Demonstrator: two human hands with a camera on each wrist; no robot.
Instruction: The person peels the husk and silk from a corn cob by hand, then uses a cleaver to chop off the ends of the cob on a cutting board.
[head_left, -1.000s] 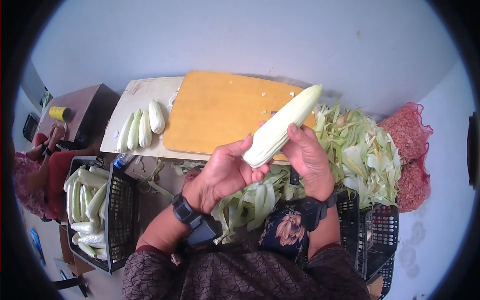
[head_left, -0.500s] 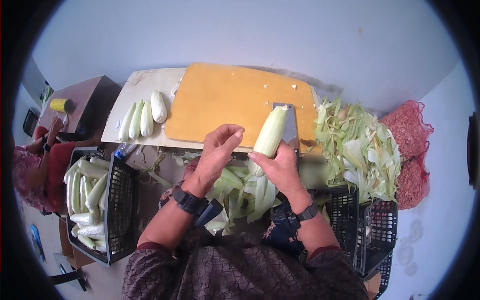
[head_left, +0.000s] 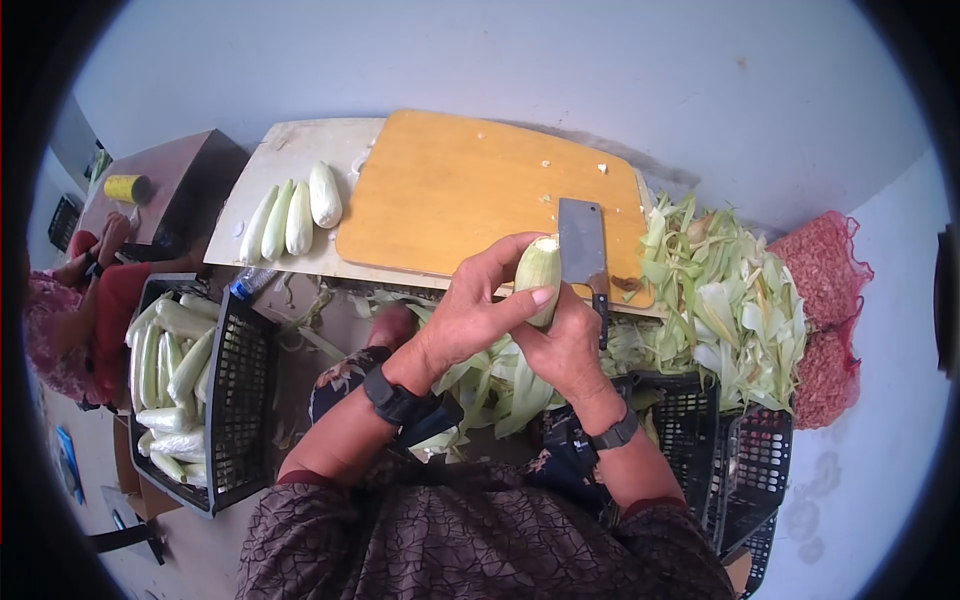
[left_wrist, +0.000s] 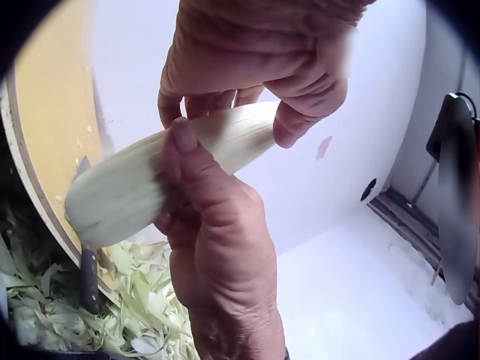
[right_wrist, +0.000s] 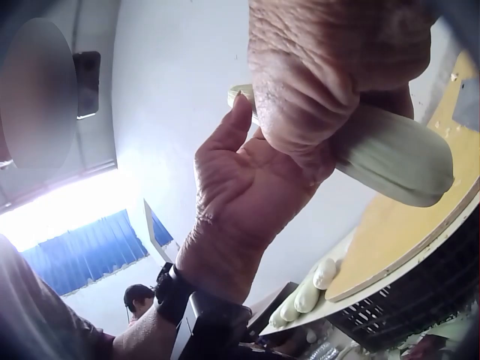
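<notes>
A pale green ear of corn in its inner husk (head_left: 541,272) is held up in front of the chest, above the front edge of the yellow cutting board (head_left: 440,190). My right hand (head_left: 568,345) grips its body, thumb across the husk in the left wrist view. At the narrower end my left hand (left_wrist: 262,75) pinches the corn (left_wrist: 120,191) between thumb and fingers. A cleaver (head_left: 581,243) lies flat on the board's right side, its dark handle over the front edge. Left of the board, several husked-down ears (head_left: 298,218) lie side by side on a pale board.
A black crate (head_left: 243,400) of wrapped corn stands at left, near a seated person (head_left: 65,340). Loose husks (head_left: 715,300) pile up at right, beside red mesh sacks (head_left: 822,310). More black crates (head_left: 755,450) stand below them. A plastic bottle (head_left: 250,282) lies near the left crate.
The corn was in both hands, then in the right hand alone with the left hand apart. Now the left hand grasps it again, and the corn's cut end points up toward the camera.
</notes>
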